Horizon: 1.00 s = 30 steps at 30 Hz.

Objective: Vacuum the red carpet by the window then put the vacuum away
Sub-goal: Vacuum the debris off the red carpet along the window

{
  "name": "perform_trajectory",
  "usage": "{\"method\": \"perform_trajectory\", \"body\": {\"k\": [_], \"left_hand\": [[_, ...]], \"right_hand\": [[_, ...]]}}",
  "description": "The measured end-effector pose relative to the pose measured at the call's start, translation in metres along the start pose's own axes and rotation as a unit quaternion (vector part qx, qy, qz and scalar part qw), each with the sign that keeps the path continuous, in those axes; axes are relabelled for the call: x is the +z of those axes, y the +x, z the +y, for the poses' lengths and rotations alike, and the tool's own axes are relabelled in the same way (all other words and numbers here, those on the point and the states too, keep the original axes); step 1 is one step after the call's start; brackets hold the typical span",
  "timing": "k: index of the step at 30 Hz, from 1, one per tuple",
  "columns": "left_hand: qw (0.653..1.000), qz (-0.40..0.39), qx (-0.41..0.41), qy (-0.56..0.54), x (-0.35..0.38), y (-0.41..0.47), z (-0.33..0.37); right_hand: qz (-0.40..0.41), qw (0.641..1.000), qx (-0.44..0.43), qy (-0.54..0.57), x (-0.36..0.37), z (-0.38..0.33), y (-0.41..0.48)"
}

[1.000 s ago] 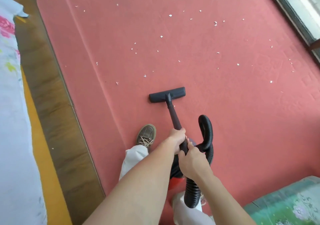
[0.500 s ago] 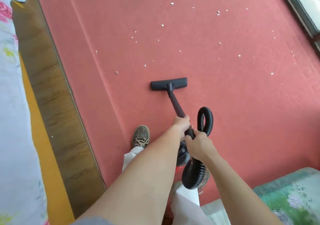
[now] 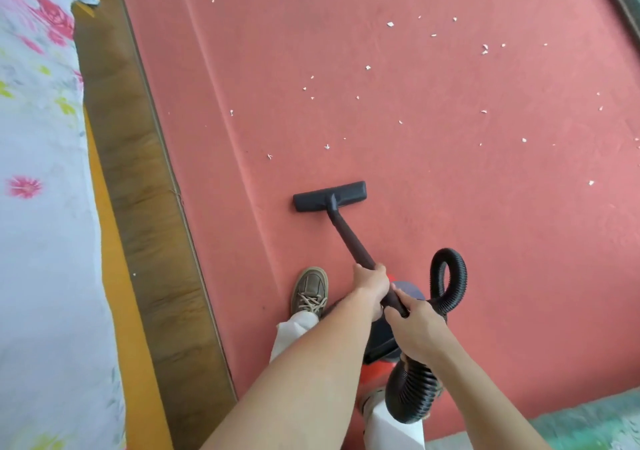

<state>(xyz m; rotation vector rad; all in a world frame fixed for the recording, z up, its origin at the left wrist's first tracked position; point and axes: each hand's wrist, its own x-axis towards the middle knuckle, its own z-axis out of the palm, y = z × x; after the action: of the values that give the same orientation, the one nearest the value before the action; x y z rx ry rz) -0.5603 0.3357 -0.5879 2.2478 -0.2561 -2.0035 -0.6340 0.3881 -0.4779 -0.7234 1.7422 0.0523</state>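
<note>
We are vacuuming the carpet (image 3: 485,241) | left hand (image 3: 370,281) and right hand (image 3: 414,328) gripping the tube (image 3: 349,238) | next likely: nozzle (image 3: 329,196) pushing far onto the scraps (image 3: 327,146)

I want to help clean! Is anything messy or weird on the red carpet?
Yes. Small white scraps lie scattered across the red carpet, mostly ahead of the vacuum head, not yet picked up. A long crease also runs down the carpet near its left edge.
</note>
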Motion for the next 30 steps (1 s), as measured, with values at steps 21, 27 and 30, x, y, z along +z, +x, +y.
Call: {"method": "perform_trajectory", "body": {"k": [21, 27, 30], "left_hand": [[0.997, 0.054, 0.055, -0.028, -0.122, 0.106, 0.177], [0.994, 0.000, 0.050, 0.098, -0.074, 0.068, 0.127], [0.991, -0.047, 0.034, 0.121, -0.040, 0.051, 0.102]], "right_hand": [[0.023, 0.995, -0.032, -0.094, 0.049, -0.197, 0.110], [0.062, 0.998, 0.006, -0.014, 0.045, -0.137, 0.061], [0.079, 0.996, 0.045, 0.022, 0.035, -0.103, 0.045]]}}
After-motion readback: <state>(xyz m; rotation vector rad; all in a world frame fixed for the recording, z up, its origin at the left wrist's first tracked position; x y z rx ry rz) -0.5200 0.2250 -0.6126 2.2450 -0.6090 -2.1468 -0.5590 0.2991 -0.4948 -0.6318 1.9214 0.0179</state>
